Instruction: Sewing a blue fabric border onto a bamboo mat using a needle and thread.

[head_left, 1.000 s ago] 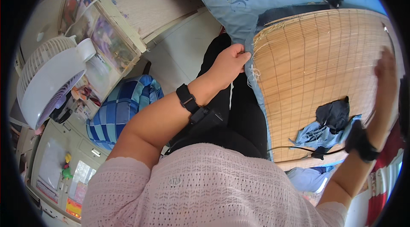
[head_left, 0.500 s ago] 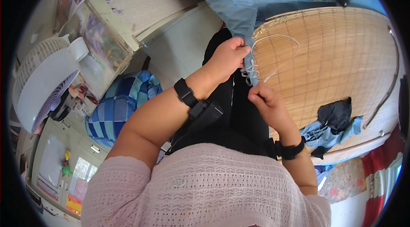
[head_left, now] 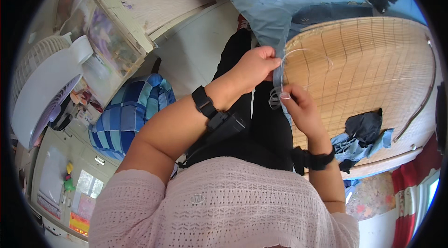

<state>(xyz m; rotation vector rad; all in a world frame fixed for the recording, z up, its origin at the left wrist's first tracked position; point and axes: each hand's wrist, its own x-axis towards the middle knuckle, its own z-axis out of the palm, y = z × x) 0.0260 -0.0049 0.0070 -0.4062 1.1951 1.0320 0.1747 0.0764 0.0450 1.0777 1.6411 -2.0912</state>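
Observation:
My left hand pinches the narrow edge of a light blue cloth between thumb and fingers. From there the cloth spreads away toward the far side. My right hand is just nearer to me, its thumb and forefinger closed on a white thread at the cloth's lower end. Loose coils of the thread hang beside those fingertips. One strand arcs rightward past the left hand over a woven bamboo mat. Whether a needle is present I cannot make out.
Black and blue cloth scraps lie on the mat at the right. A white fan stands at left, close to a wooden cabinet. Between the cabinet and me is a blue checked cushion. Black straps circle both my wrists.
My right hand has come up slightly along the cloth edge, and the thread coils now hang lower beside its fingers. My left hand keeps its pinch, shifted a little rightward.

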